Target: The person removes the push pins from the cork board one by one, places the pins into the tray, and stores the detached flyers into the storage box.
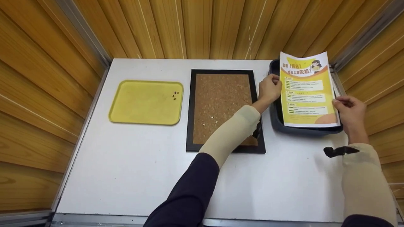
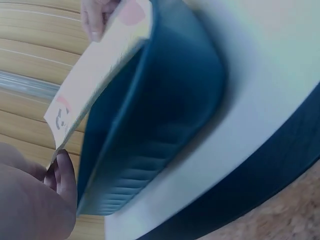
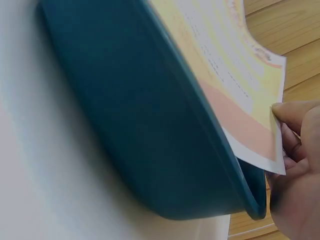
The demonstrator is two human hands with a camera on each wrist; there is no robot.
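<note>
both hands are on the yellow flyer [image 1: 305, 90] at the right of the frame, over the dark bin [image 1: 277, 118]. left hand [image 1: 269, 89] pinches its left edge, right hand [image 1: 349, 113] pinches the lower right corner. cork board [image 1: 221, 108] sits in the middle, yellow tray [image 1: 145, 101] on the left.

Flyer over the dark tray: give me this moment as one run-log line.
left hand: pinches flyer left edge | right hand: pinches right edge | flyer: above dark tray | cork board: untouched
</note>
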